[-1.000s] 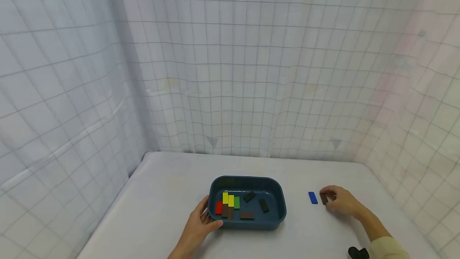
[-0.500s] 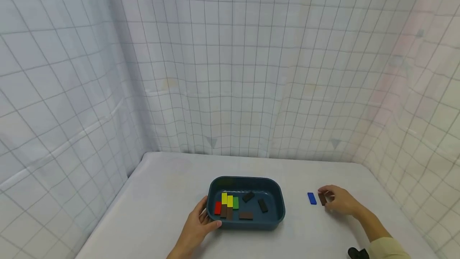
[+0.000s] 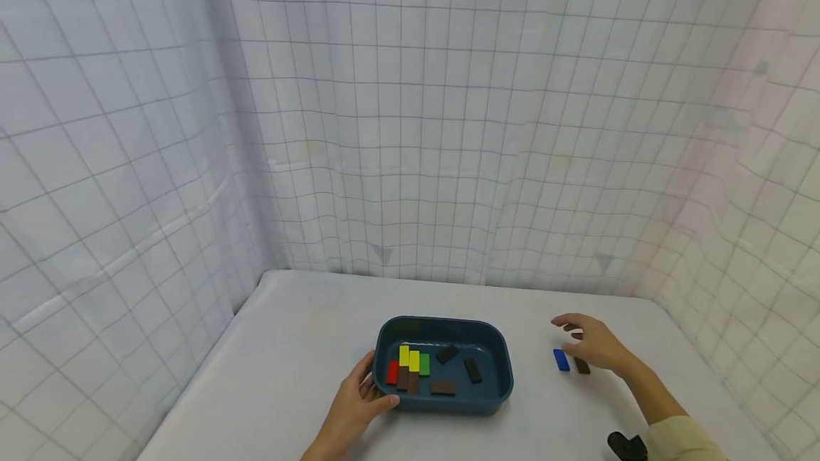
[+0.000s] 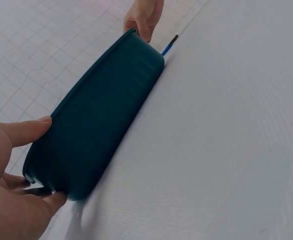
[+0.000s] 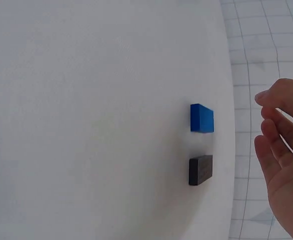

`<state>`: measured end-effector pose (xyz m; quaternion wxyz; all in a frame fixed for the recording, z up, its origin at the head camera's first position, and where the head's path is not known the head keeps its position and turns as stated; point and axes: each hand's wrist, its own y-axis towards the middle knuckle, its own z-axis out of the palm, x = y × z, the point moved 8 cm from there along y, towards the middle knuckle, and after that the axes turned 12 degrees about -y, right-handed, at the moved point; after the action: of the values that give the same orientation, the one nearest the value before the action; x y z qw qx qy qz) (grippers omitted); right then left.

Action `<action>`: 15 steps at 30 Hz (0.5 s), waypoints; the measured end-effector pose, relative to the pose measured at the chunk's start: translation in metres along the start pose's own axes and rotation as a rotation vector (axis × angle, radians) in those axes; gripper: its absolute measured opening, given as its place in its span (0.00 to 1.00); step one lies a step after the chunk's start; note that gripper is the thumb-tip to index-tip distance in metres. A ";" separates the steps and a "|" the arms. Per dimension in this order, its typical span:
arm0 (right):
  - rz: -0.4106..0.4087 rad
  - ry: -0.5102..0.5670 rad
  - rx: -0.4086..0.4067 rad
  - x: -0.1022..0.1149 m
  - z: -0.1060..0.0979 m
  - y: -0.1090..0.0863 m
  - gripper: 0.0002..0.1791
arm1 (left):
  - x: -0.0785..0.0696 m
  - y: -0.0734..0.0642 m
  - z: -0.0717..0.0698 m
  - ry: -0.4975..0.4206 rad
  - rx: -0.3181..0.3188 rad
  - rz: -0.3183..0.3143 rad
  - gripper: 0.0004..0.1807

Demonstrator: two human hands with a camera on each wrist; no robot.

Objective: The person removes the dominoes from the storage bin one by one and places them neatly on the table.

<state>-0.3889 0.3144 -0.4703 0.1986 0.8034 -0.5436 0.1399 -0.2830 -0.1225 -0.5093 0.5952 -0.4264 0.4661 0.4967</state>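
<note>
My left hand (image 3: 349,404) grips the front left corner of a dark teal plastic tub (image 3: 448,404), thumb on the rim and fingers round the side, as the left wrist view also shows. Over on the right, my right hand (image 3: 596,342) hovers above the table with fingers loosely bent and nothing between them. Beneath it a brown block (image 3: 581,366) lies partly covered in the head view, with a blue block (image 3: 561,360) just to its left. Both lie flat and apart in the right wrist view, away from the fingers (image 5: 269,132).
Inside the tub, a red block (image 3: 392,373), yellow blocks (image 3: 404,356), a green block (image 3: 425,364) and brown blocks sit grouped at the left. Dark blocks (image 3: 472,370) lie loose at the right. Grid-patterned curtains (image 3: 410,126) enclose the white table (image 3: 307,333).
My right hand has come up off the brown block and shifted slightly left and away from me, leaving the block on the table. The left hand keeps its hold on the tub.
</note>
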 end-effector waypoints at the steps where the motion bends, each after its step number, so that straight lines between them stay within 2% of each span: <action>1: -0.006 0.006 -0.004 0.004 0.000 0.002 0.26 | 0.000 0.000 0.000 0.003 0.000 0.000 0.56; 11: -0.093 0.049 -0.023 0.051 -0.005 0.023 0.24 | 0.000 0.001 0.000 -0.014 0.003 -0.010 0.56; 15: -0.169 0.052 -0.014 0.075 -0.002 0.033 0.24 | 0.002 0.000 0.000 -0.014 -0.002 -0.014 0.56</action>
<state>-0.3922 0.2427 -0.4299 0.2291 0.8411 -0.4697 0.1396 -0.2832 -0.1220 -0.5111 0.6012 -0.4268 0.4587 0.4959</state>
